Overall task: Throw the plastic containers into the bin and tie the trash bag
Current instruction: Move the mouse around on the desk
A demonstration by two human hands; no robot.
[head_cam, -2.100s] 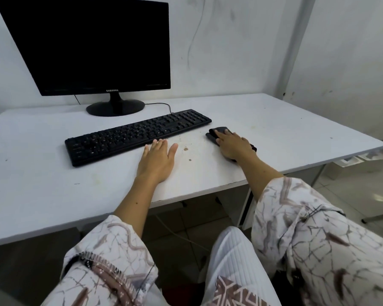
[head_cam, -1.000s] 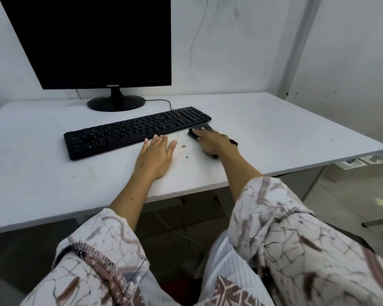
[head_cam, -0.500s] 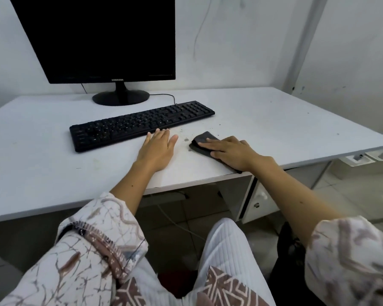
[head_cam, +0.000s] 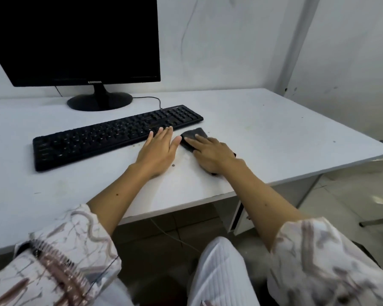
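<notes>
Nearest to the camera, two patterned sleeves [head_cam: 60, 261] frame the bottom of the view, with white ribbed trousers [head_cam: 221, 272] between them and a thin cable [head_cam: 175, 237] trailing over the dark floor under the desk. Bare forearms reach forward from the sleeves onto a white desk [head_cam: 285, 133].

The left hand [head_cam: 157, 151] lies flat on the desk top, palm down, fingers straight and close together, holding nothing; its fingertips touch or nearly touch the front edge of a black keyboard [head_cam: 111, 135]. Just to its right, the right hand [head_cam: 210, 154] rests palm down on a dark cloth [head_cam: 194, 135], fingers extended and pressing it against the desk rather than curling round it. Part of the cloth shows beyond the fingertips, close to the keyboard's right end. A few small brown spots [head_cam: 173, 165] mark the desk surface between the two hands.

Farther back, the keyboard sits at a slant across the desk. Behind it stands a black monitor [head_cam: 75, 38] with a dark screen on a round base, its cable running along the desk top. White walls close the corner behind.

No plastic containers, bin or trash bag are in view, so their place cannot be told.
</notes>
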